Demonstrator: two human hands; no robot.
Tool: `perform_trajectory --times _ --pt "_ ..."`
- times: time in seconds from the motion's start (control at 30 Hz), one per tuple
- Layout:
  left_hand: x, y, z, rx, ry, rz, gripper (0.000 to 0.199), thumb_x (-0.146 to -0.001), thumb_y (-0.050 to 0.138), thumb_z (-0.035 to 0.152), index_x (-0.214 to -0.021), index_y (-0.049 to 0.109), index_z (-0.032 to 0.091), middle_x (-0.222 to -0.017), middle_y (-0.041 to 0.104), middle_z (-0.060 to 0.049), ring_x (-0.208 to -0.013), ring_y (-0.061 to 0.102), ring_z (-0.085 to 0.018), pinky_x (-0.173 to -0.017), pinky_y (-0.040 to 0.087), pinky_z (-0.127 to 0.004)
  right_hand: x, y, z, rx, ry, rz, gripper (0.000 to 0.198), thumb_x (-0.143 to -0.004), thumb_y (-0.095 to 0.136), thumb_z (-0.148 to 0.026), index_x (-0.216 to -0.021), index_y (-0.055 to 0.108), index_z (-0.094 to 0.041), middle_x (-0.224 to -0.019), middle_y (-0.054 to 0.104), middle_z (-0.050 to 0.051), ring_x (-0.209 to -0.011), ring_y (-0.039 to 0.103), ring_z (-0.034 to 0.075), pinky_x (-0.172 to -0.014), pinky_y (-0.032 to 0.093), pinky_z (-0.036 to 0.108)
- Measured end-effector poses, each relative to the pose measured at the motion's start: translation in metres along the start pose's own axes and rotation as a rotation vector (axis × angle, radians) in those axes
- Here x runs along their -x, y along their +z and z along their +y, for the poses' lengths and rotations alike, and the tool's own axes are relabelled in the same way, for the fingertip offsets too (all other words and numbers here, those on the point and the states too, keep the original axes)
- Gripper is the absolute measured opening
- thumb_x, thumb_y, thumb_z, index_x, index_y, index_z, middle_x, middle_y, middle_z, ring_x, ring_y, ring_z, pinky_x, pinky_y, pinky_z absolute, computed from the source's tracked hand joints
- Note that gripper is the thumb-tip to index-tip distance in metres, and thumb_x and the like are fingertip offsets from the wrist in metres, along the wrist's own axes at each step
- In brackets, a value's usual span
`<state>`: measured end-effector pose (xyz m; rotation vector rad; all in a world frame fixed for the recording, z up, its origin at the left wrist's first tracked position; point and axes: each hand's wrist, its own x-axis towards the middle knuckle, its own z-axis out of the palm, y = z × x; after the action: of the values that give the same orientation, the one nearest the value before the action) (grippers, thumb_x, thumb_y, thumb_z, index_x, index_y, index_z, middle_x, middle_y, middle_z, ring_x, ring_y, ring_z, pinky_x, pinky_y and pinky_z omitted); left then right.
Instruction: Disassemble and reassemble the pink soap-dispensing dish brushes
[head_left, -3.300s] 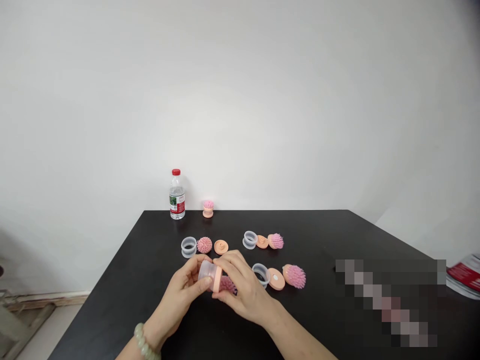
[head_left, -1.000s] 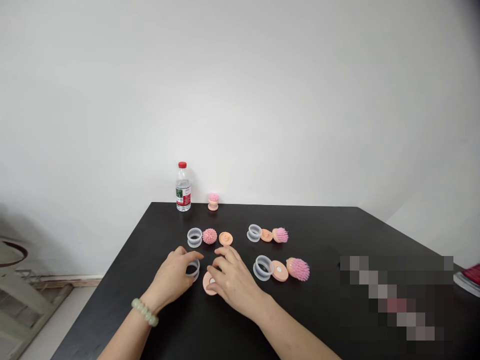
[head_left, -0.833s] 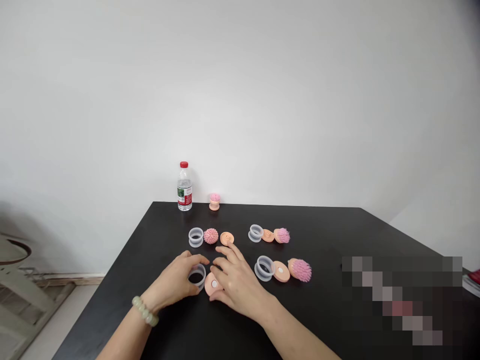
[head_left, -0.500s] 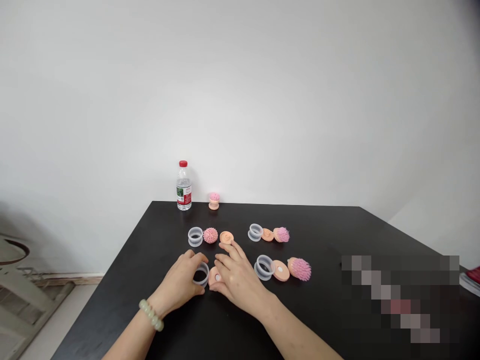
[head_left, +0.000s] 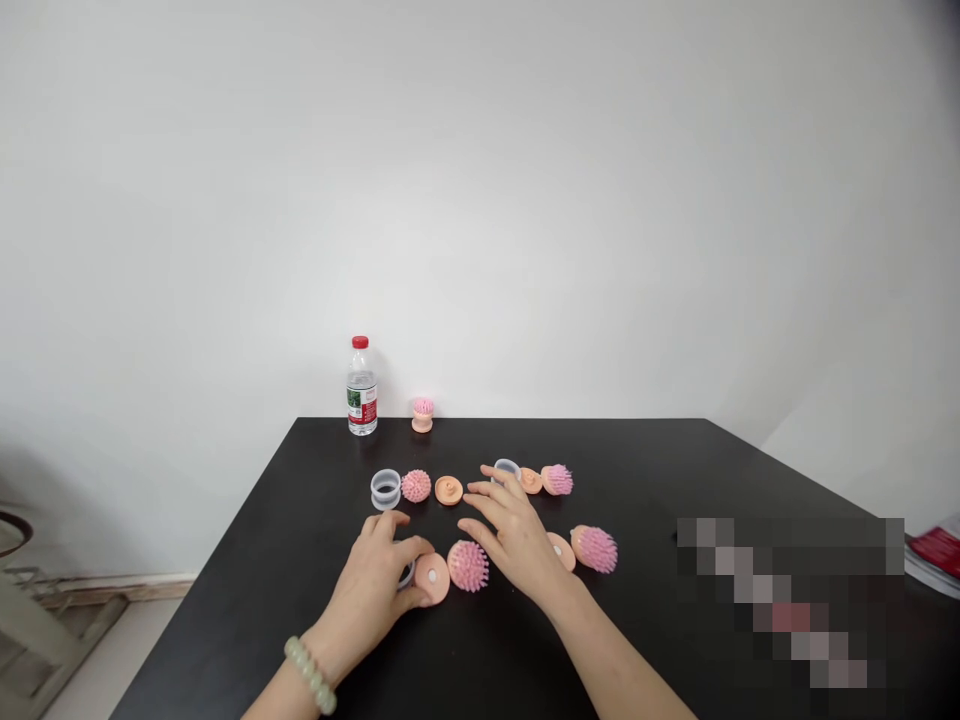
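Observation:
My left hand [head_left: 379, 568] curves around a peach disc [head_left: 433, 578] with a white centre, thumb and index finger at its near and far edges. Mostly covered by those fingers, a clear ring [head_left: 407, 574] sits left of the disc. To the disc's right lies a round brush head [head_left: 469, 566] with pink bristles. My right hand [head_left: 514, 535] is open over the table, fingers spread, holding nothing. It partly hides another peach disc [head_left: 561, 552] and a clear ring [head_left: 508, 468]. Beyond the disc, a pink-bristled brush head [head_left: 596, 549] lies on its side.
Behind my hands are a clear ring [head_left: 385, 490], a knobbly pink brush head [head_left: 416, 486], a peach disc [head_left: 448, 490] and another brush head [head_left: 557, 480]. At the back stand a water bottle [head_left: 362, 395] and an upright brush [head_left: 422, 415]. Papers [head_left: 934, 555] lie far right.
My left hand has shifted from the clear ring onto the peach disc. My right hand has moved right, away from the disc, uncovering the pink brush head.

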<state>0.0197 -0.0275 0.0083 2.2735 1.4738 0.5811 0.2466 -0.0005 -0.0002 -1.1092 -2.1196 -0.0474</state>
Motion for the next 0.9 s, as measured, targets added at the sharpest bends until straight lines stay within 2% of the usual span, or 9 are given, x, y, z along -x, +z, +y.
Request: perform_trajectory --times 0.17,0.23,0.33,0.47,0.6,0.77,0.9 --pt "0.001 -0.001 0.002 -0.012 -0.01 0.059 0.048 -0.07 0.082 0.025 -0.118 0.072 0.026 -0.134 0.058 -0.013 -0.13 0.049 -0.037 -0.107 0.044 -0.05 -0.021 -0.005 0.002 -0.041 0.063 -0.027 0.015 -0.094 0.064 -0.024 -0.108 0.071 -0.021 -0.116 0.07 0.01 -0.128 0.052 0.032 -0.101 0.05 0.052" --pt "0.004 0.0 0.003 0.02 0.007 0.124 0.05 -0.073 0.079 0.026 -0.122 0.069 0.024 -0.136 0.057 -0.013 -0.131 0.048 -0.037 -0.107 0.045 -0.051 -0.043 -0.006 0.001 -0.032 0.084 -0.094 0.022 -0.094 0.064 -0.025 -0.116 0.067 -0.02 -0.121 0.067 0.011 -0.126 0.053 0.029 -0.103 0.048 0.047" --pt "0.008 0.008 0.004 0.061 0.073 0.26 0.048 -0.076 0.073 0.022 -0.124 0.066 0.025 -0.137 0.057 -0.013 -0.132 0.048 -0.036 -0.105 0.048 -0.052 -0.087 0.0 0.003 0.03 0.15 -0.26 0.043 -0.093 0.066 -0.029 -0.134 0.055 -0.018 -0.133 0.06 0.012 -0.124 0.054 0.026 -0.105 0.046 0.041" --pt "0.009 0.024 0.002 0.134 0.175 0.451 0.048 -0.08 0.071 0.029 -0.127 0.061 0.029 -0.14 0.056 -0.012 -0.132 0.048 -0.037 -0.103 0.049 -0.053 -0.15 0.029 0.015 0.107 0.249 -0.335 0.051 -0.092 0.067 -0.033 -0.137 0.052 -0.015 -0.128 0.06 0.015 -0.12 0.058 0.027 -0.101 0.046 0.04" --pt "0.005 0.027 -0.001 0.172 0.141 0.609 0.046 -0.088 0.059 0.033 -0.134 0.053 0.028 -0.142 0.053 -0.013 -0.131 0.05 -0.036 -0.1 0.05 -0.052 -0.192 0.07 0.03 0.204 0.382 -0.369 0.041 -0.096 0.064 -0.034 -0.132 0.055 -0.017 -0.129 0.06 0.012 -0.112 0.062 0.027 -0.095 0.051 0.047" --pt "0.001 0.02 -0.004 0.207 0.054 0.695 0.043 -0.091 0.053 0.037 -0.132 0.052 0.025 -0.137 0.054 -0.015 -0.13 0.049 -0.036 -0.096 0.052 -0.051 -0.208 0.105 0.037 0.21 0.519 -0.363 0.031 -0.098 0.061 -0.032 -0.125 0.059 -0.017 -0.125 0.062 0.009 -0.104 0.065 0.023 -0.088 0.057 0.044" --pt "-0.002 0.022 -0.009 0.206 0.059 0.682 0.043 -0.091 0.053 0.036 -0.132 0.05 0.024 -0.137 0.052 -0.016 -0.13 0.048 -0.036 -0.096 0.051 -0.053 -0.205 0.1 0.031 0.131 0.546 -0.295 0.031 -0.098 0.062 -0.032 -0.125 0.059 -0.017 -0.124 0.062 0.009 -0.104 0.065 0.023 -0.087 0.057 0.043"
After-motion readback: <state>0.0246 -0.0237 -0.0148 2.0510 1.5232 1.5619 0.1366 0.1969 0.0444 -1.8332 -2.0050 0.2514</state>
